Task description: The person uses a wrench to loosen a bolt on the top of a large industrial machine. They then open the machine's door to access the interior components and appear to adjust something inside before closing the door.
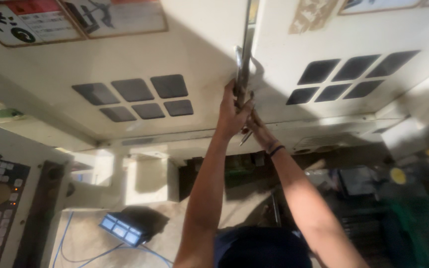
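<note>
The left hand (232, 115) grips the metal handle (240, 69) at the seam between two cream machine doors (125, 59). The right hand (255, 124) sits just behind it, its grip hidden.

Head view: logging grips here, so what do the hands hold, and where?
Left hand grips the lower end of the metal door handle. Right hand lies behind it; its hold cannot be told.

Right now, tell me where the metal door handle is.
In the head view, the metal door handle sits top centre, at the seam between two cream doors, directly above the left hand and right hand.
</note>
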